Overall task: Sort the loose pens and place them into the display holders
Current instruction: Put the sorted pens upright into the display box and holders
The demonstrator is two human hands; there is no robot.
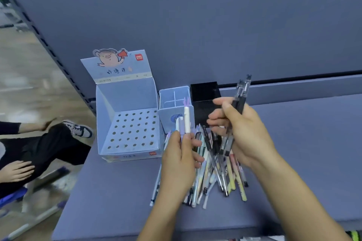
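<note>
A pile of loose pens (217,170) lies on the grey-blue shelf. My left hand (179,160) hovers over the pile's left side and grips two pastel pens (186,121), white and lilac, pointing up. My right hand (241,131) is above the pile's right side and clutches a few black-and-clear pens (242,92), tips up. Behind them stand three holders: a light-blue cardboard display box with a grid of holes (133,131), a pale-blue divided cup (174,101), and a black cup (204,101). All three look empty.
The shelf surface (303,152) meets a grey back panel (195,25). Its left edge drops to the floor, where another person (39,143) sits in dark trousers and sneakers. A few pens lie on the floor at lower left.
</note>
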